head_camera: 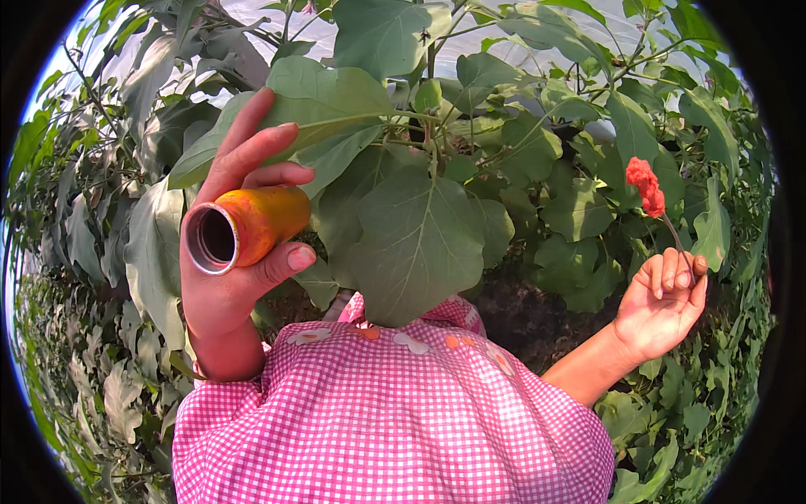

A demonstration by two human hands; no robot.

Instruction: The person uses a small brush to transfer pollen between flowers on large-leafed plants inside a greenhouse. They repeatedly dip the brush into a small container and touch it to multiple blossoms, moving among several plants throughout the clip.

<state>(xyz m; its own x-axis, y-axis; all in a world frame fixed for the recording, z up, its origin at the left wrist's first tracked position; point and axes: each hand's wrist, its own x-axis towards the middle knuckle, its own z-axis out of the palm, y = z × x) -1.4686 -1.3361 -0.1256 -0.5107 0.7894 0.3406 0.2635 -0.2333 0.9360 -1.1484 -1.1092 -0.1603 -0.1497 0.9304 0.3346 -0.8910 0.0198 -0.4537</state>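
My left hand (221, 299) is wrapped around a small orange-and-yellow metal can (274, 214), thumb below and fingers above. The can lies nearly sideways with its round mouth facing me; its inside is dark. Red stains mark my left thumbnail. Far to the right, my right hand (661, 302) pinches a thin stick (675, 234) between thumb and fingers. A lumpy red wad (645, 187), soft-looking, sits on the stick's upper end. Between my hands stands a leafy eggplant plant, with one broad leaf (422, 239) hanging in front of my body.
Dense eggplant foliage (82, 239) surrounds me on both sides. A main stem (433, 142) rises ahead, its leaves close to my left fingers. Pale plastic sheeting (302, 25) shows behind the plants. Dark soil (522, 315) lies below. My pink checked garment (390, 416) fills the bottom.
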